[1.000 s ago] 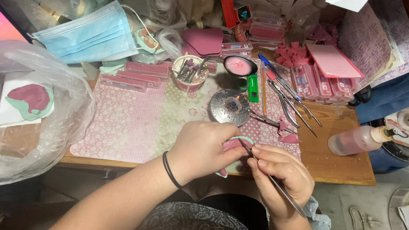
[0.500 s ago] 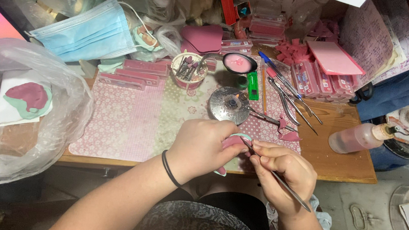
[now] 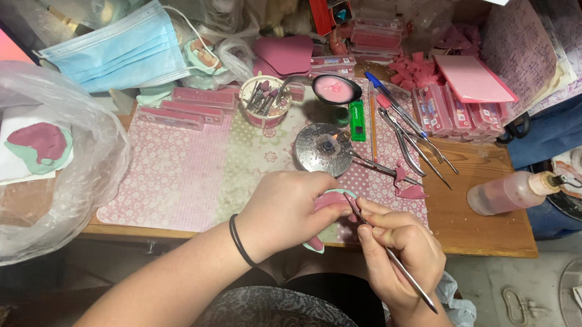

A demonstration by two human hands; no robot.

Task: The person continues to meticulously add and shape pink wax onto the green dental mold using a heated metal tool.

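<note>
My left hand (image 3: 286,212) grips a small pink and pale green moulded piece (image 3: 329,202) at the front edge of the table, most of it hidden under the fingers. My right hand (image 3: 399,252) holds a thin metal tool (image 3: 394,256) like a pen, its tip touching the pink top of the piece. A black band circles my left wrist. Both hands hover over the pink patterned mat (image 3: 195,170).
Behind the hands lie a round metal dish (image 3: 323,149), several metal instruments (image 3: 409,134), a green lighter (image 3: 357,120), a cup of burs (image 3: 265,100), pink wax blocks (image 3: 445,106) and a blue face mask (image 3: 117,56). A plastic bag (image 3: 38,166) bulges at left, a squeeze bottle (image 3: 511,191) lies at right.
The hands have stayed at the table's front edge. My right hand has shifted the tool slightly, its tip still working on the pink piece.
</note>
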